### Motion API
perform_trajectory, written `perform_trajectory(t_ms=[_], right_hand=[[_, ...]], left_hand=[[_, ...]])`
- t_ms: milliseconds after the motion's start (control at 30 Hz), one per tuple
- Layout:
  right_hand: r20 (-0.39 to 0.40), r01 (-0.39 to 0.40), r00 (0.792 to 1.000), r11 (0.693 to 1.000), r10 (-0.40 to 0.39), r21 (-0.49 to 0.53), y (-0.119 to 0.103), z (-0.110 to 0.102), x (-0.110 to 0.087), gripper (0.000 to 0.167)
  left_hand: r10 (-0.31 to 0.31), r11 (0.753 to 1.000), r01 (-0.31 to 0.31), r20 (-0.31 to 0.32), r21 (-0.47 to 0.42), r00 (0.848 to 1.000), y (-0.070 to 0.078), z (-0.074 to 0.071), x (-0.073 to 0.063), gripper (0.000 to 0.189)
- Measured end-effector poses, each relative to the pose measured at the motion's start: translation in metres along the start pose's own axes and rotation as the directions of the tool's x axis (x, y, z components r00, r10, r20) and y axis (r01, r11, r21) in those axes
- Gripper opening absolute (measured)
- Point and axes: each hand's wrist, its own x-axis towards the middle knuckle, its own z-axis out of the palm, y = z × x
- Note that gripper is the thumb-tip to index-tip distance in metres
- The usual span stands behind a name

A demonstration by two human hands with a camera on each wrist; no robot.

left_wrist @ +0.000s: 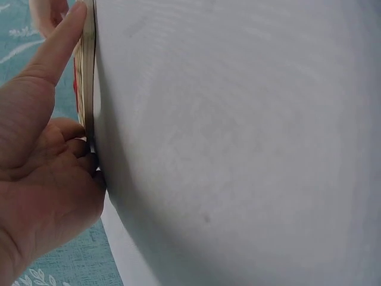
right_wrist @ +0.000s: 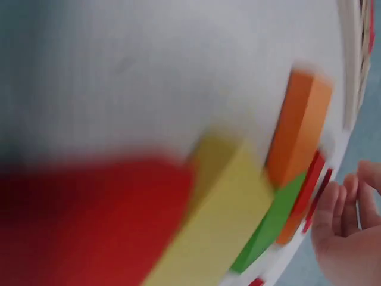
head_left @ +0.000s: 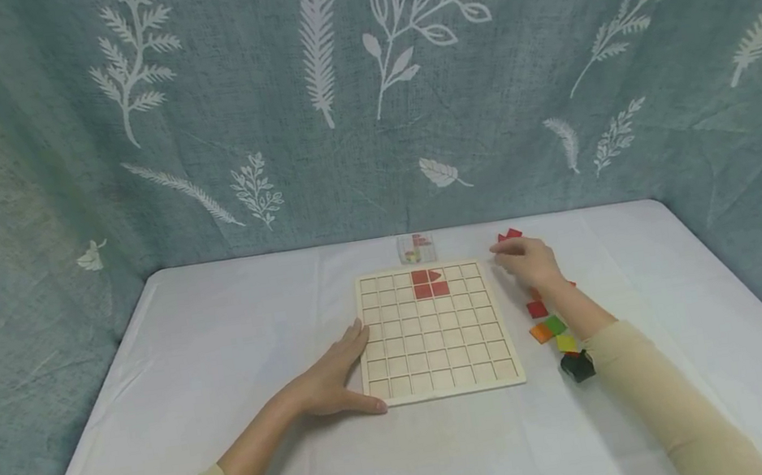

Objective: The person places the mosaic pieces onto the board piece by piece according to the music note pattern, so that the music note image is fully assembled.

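Note:
A pale wooden grid board lies on the table. My left hand rests against its left side, fingers spread at the edge and thumb at the near left corner. In the left wrist view the thumb lies along the board's edge. Several red tiles sit in the board's far rows, one of them a triangle. My right hand hovers beyond the board's far right corner, close to red pieces. No piece shows between its loosely bent fingers in the right wrist view.
Right of the board lie loose blocks: a red one, an orange one, a green one and a yellow one. A small pattern card lies behind the board. A patterned curtain hangs behind the white table.

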Motion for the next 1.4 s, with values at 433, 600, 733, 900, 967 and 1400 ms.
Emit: perform_trajectory(t_ms=[433,600,733,900,967,1400], right_hand=[[-0.055,-0.035,0.998,0.991,0.028,-0.126,0.008,-0.005,0.003,0.034],[-0.084,-0.011,0.996,0.984,-0.003,-0.176,0.009,0.0,0.002,0.032],[-0.096,-0.003,0.995,0.98,-0.016,-0.199,0.01,0.001,0.0,0.032],[-0.081,-0.031,0.996,0.989,0.02,-0.146,0.009,0.001,-0.002,0.036],[-0.075,-0.058,0.996,0.994,0.051,-0.091,0.008,-0.001,-0.004,0.038],[0.089,0.078,0.993,0.996,-0.074,-0.039,-0.01,0.025,-0.026,0.037]], left_hand=[[0.012,1.0,-0.012,0.01,-0.009,1.0,0.0,-0.001,-0.006,0.12],[0.013,1.0,-0.012,0.011,-0.015,1.0,0.0,0.001,-0.007,0.12],[0.015,1.0,-0.015,0.013,-0.011,1.0,-0.001,0.003,-0.008,0.12],[0.015,1.0,-0.015,0.004,0.0,1.0,-0.004,0.003,-0.009,0.121],[0.021,1.0,-0.021,0.003,0.004,1.0,-0.004,0.004,-0.008,0.121],[0.033,0.999,-0.033,-0.013,0.024,0.999,-0.007,0.008,-0.006,0.121]])
